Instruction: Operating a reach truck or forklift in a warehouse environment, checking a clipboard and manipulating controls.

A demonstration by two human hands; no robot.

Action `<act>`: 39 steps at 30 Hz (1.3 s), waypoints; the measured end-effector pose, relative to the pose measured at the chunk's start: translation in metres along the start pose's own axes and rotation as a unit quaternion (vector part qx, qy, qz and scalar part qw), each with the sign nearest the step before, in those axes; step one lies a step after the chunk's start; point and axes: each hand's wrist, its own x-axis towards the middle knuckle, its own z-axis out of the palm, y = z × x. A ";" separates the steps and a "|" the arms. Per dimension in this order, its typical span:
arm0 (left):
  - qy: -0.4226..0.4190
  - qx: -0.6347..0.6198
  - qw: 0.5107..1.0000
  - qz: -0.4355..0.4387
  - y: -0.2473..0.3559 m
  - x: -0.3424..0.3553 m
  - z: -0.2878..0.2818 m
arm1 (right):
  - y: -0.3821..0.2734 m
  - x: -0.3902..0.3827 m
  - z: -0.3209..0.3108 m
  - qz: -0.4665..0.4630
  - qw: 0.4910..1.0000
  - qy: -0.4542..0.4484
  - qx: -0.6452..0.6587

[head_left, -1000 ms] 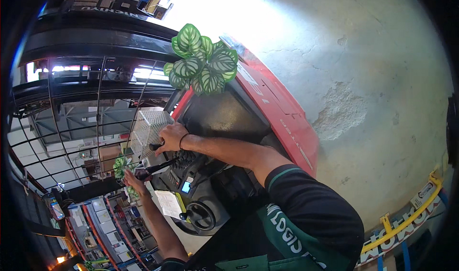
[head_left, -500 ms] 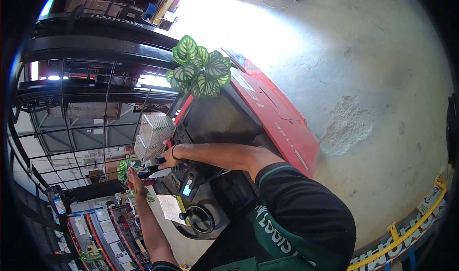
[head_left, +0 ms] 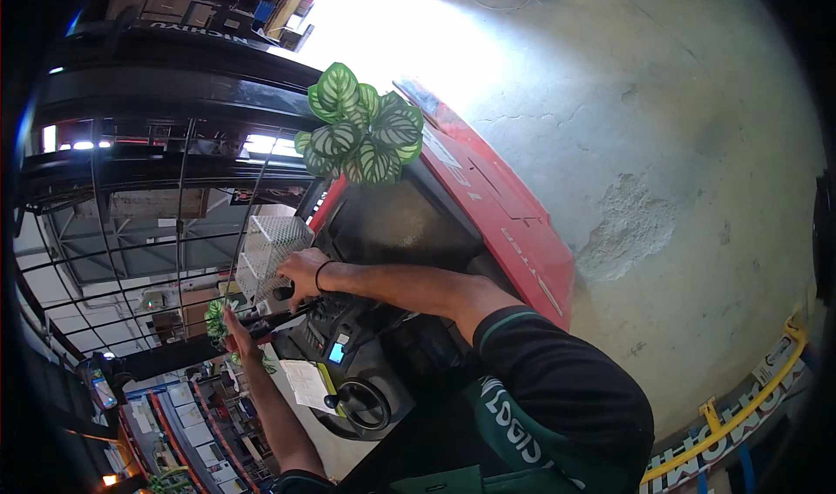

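head view: at far left a small lit screen hangs near the dark rim, with shelves to its right, full of boxes. above them runs a black wire grille. a small plant comes next, and just beside it the left hand is raised, its fingers straight and seen edge-on — whether they grip anything, i cannot tell. white mesh baskets sit above and right of that hand. the black knob is just below the baskets, pinched between the thumb and bent fingers of the right hand, which reaches in from the right with a dark band at its wrist. lower down, a paper lies beside a glowing display and a black wheel. the big plant stands above — against a red panel. pale floor fills the right, a yellow rail at its lower edge.
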 end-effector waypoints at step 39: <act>-0.414 0.301 0.839 -0.187 -0.147 -0.322 0.055 | 0.019 0.026 0.051 -0.003 0.990 0.131 -0.059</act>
